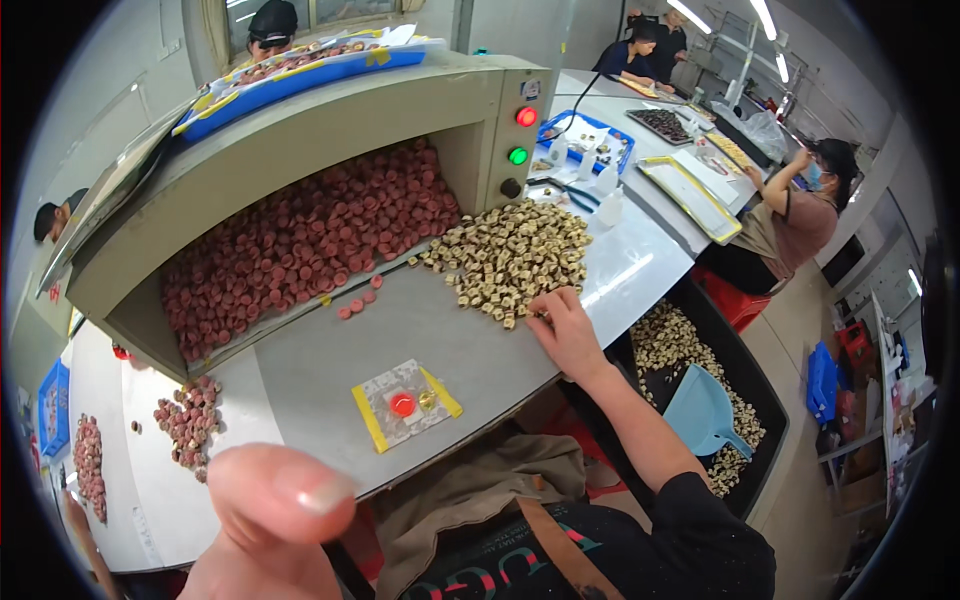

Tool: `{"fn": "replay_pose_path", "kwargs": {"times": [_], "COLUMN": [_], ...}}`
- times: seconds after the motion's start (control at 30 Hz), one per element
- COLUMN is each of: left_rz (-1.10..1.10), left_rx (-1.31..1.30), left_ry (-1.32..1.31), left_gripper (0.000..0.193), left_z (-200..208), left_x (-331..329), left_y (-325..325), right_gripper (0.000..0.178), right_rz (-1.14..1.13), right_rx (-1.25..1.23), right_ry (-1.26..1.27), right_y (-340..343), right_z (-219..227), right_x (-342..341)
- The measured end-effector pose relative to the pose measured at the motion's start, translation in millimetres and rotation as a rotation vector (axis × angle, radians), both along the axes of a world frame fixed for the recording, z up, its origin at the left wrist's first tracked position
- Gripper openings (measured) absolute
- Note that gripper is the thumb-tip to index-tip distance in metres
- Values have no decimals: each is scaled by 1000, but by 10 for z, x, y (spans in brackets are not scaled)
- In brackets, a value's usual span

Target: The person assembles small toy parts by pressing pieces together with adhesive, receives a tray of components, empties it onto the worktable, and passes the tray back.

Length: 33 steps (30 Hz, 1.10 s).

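My right hand (568, 335) reaches to the near edge of a heap of small cream-and-dark pieces (515, 255), its thumb and fingers bent together. Whatever lies between the fingertips is hidden. Close to the camera, lower left, my left hand (270, 525) shows a big thumb pointing right; its other fingers cannot be seen. On the grey table in front of me lies a small patterned card (392, 412) with yellow tape along two sides. A red round piece (403, 404) and a small gold piece (428, 400) rest on it.
Many reddish-pink round caps (320, 240) fill a beige machine housing (300, 120) with red and green lights. A black bin (765, 470) at right holds more pieces and a light-blue dustpan (700, 415). Bottles and pliers (570, 190) lie behind. Several people work around.
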<state>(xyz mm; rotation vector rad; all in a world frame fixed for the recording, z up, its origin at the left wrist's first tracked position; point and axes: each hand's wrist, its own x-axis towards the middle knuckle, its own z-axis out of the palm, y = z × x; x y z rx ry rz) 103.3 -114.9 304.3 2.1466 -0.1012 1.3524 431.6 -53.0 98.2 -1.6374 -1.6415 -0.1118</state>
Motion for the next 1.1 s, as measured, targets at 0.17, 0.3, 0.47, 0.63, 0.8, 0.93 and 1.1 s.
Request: {"fn": "replay_pose_path", "kwargs": {"times": [0.17,0.3,0.47,0.63,0.8,0.93,1.1], "left_rz": [-124,-77,454,597,724,750,797], "left_rx": [47,87,-93,-307,-161,-51,-27], "left_ry": [-2,-6,461,502,339,593,766], "left_gripper": [31,36,27,24,19,19,22], "left_z": [103,86,-599,-1688,-2134,-2003,-2129], "left_x": [313,112,-135,-539,-227,260,680], "left_y": [639,467,1116,1873,2797,2923,2751], "right_gripper": [16,16,18,12,14,21,22], "right_rz": [-21,108,6,61,-30,84,257], "right_rx": [52,36,-21,-50,-13,-40,-84], "right_ry": [-43,-44,-106,-84,-29,80,143], "right_y": [-114,6,25,114,200,293,304], "right_z": [-130,-43,-440,-274,-362,-307,-109], "right_x": [95,-41,-83,-343,-214,-19,-52]}}
